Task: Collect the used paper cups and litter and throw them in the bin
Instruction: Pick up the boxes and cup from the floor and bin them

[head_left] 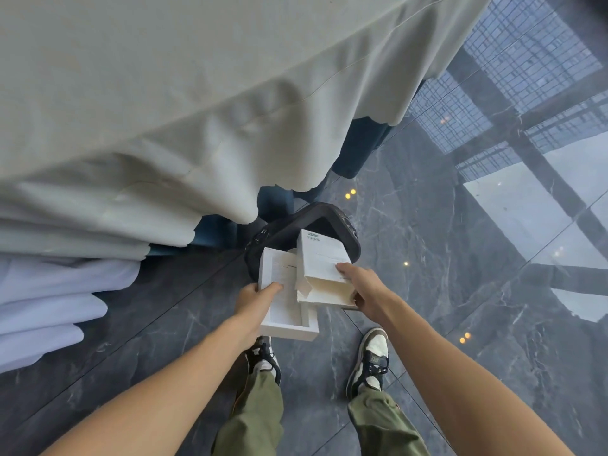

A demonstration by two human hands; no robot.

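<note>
Dark marble floor (427, 258), draped worktop (164, 93) alongside. Black bin (348, 238) below. Left hand (256, 301) fingers clamped on flat white tray (286, 324); right hand (365, 287) fingers clamped on open white box (320, 255). Both long axes point away, over the bin.

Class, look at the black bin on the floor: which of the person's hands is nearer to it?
Right. The right hand grips the open white box at the black bin's near rim; the left hand holds a flat white box slightly further back.

Dark marble floor (427, 258) — a black bin (348, 238) and two sneakers (370, 360) on it.
</note>
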